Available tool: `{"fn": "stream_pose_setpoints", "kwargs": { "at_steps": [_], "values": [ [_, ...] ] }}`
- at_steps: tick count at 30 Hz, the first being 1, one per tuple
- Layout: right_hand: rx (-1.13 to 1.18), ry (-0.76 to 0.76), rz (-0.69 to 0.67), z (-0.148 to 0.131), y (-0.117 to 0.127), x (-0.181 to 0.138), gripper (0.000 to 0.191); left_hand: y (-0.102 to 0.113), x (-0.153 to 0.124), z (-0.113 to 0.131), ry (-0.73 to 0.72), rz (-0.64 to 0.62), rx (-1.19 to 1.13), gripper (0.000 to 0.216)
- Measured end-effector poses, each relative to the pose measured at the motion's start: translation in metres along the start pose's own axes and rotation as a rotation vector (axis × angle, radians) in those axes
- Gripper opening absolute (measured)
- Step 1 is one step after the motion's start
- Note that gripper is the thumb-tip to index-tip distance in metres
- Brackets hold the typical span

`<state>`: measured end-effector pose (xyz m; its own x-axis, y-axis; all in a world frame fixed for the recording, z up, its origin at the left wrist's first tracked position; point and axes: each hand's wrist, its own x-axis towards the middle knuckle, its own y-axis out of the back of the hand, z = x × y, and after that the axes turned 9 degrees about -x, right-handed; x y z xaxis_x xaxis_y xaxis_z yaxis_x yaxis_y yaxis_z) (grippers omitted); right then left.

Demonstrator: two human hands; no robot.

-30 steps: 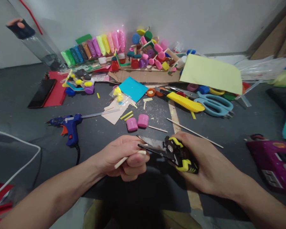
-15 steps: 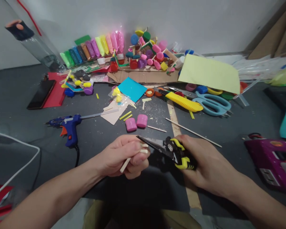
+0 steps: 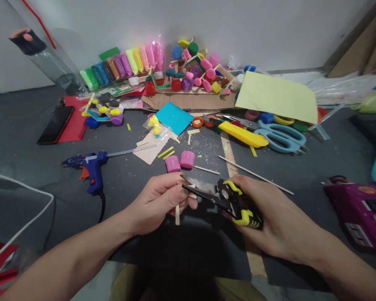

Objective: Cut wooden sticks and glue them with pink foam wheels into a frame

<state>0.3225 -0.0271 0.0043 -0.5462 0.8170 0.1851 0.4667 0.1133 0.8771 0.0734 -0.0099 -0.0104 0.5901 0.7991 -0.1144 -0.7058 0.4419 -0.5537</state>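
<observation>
My left hand [image 3: 163,198] is closed around short pale wooden sticks [image 3: 177,214]; one piece points down below my fingers. My right hand [image 3: 263,217] grips black-and-yellow snips [image 3: 235,200] by the handles. The snips' blades [image 3: 199,190] are parted a little and reach across my left fingertips, around the end of a stick. Both hands hover low over the dark mat, just in front of two pink caps [image 3: 180,161].
A blue glue gun [image 3: 90,165] lies left, a yellow box cutter [image 3: 242,133] and blue scissors [image 3: 282,136] right. Long skewers [image 3: 257,175], a purple toy car [image 3: 360,213], a phone [image 3: 55,124], a white cable [image 3: 25,217] and heaps of coloured caps and clay packs [image 3: 125,62] surround the mat.
The stick in my left hand has swung from slanting to pointing straight down. The snips' blades closed and have parted again at my left fingertips.
</observation>
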Motion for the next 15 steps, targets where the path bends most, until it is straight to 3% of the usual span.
{"fn": "stream_pose_setpoints", "kwargs": {
  "at_steps": [10, 15],
  "values": [
    [-0.105, 0.028, 0.062, 0.0022, -0.0028, -0.0033, 0.015, -0.0017, -0.0012, -0.0061, -0.061, 0.069, 0.079, 0.041],
    [-0.025, -0.028, 0.038, 0.0026, -0.0041, -0.0013, 0.019, -0.0055, -0.0008, -0.0023, -0.195, 0.076, 0.106, 0.028]
  ]
}}
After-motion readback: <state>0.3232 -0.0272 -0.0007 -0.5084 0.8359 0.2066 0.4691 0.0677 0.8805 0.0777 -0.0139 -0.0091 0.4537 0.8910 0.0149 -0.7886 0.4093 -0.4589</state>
